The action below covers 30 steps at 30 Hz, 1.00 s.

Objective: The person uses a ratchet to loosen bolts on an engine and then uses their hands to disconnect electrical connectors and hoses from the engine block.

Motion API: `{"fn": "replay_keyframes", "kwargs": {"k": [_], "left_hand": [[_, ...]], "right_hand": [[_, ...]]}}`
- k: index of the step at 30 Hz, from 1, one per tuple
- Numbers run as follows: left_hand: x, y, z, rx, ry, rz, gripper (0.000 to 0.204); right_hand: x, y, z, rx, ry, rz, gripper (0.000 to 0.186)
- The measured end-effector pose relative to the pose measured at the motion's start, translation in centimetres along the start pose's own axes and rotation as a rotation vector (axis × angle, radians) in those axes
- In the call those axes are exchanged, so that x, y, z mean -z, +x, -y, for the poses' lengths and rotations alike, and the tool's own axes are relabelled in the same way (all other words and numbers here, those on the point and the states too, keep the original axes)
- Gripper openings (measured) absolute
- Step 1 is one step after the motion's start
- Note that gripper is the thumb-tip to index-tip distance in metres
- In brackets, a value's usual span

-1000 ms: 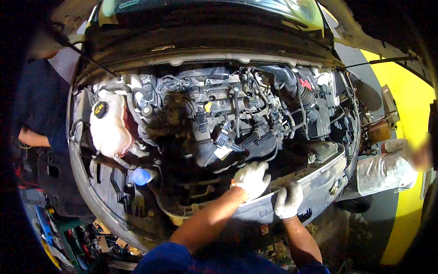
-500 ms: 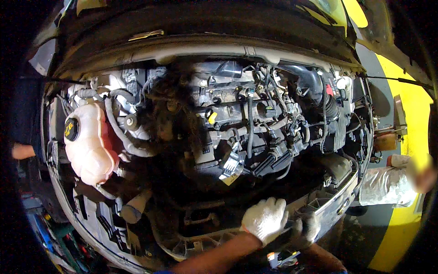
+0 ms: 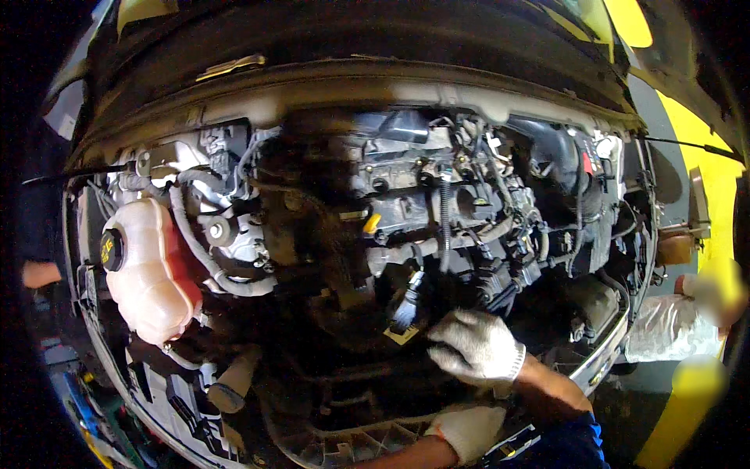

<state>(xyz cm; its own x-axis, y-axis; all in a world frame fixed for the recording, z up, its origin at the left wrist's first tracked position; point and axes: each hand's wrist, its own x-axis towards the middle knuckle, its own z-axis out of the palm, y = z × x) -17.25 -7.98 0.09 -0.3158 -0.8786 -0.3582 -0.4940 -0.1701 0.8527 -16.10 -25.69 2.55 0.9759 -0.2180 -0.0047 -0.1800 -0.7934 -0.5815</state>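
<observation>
In the head view, my right hand (image 3: 476, 348), in a white knit glove, reaches into the engine bay with curled fingers; what they grip, if anything, is hidden. It is just below and right of a dangling dark connector (image 3: 406, 309) with a pale tag, beside the engine (image 3: 426, 203). My left hand (image 3: 465, 434), gloved and blurred, lies lower at the front crossmember (image 3: 351, 442), next to a dark, narrow object (image 3: 508, 445) with light markings; its fingers are unclear. A translucent pinkish reservoir (image 3: 152, 289) with a black cap sits at the left.
The raised hood (image 3: 351, 39) frames the bay, with thin struts (image 3: 680, 143) at both sides. A person's arm (image 3: 41, 273) shows at the left edge, another person in light clothing (image 3: 664, 328) at the right. Blue items (image 3: 82, 406) lie low at the left.
My right hand has moved up and inward into the bay, above my left hand, which has dropped lower along the front edge. The view has shifted, bringing the engine lower in frame.
</observation>
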Motion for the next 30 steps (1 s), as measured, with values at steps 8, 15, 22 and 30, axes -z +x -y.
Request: {"fn": "replay_keyframes", "kwargs": {"k": [8, 15, 22, 30], "left_hand": [[3.9, -0.3, -1.1, 0.009, -0.111, 0.231, 0.027], [7.6, -0.2, -0.8, -0.098, -0.127, 0.233, 0.026], [6.2, -0.8, -2.0, -0.179, -0.118, 0.347, 0.028], [3.0, 0.5, -1.0, -0.237, -0.063, 0.236, 0.032]], "right_hand": [[-0.2, -0.7, 0.0, 0.064, -0.086, -0.014, 0.026], [-0.5, 0.8, -0.6, 0.079, -0.106, 0.063, 0.019], [-1.0, 0.5, -0.1, -0.051, -0.001, -0.076, 0.019], [-4.2, 13.6, 3.0, 0.423, -0.500, -0.116, 0.047]]}}
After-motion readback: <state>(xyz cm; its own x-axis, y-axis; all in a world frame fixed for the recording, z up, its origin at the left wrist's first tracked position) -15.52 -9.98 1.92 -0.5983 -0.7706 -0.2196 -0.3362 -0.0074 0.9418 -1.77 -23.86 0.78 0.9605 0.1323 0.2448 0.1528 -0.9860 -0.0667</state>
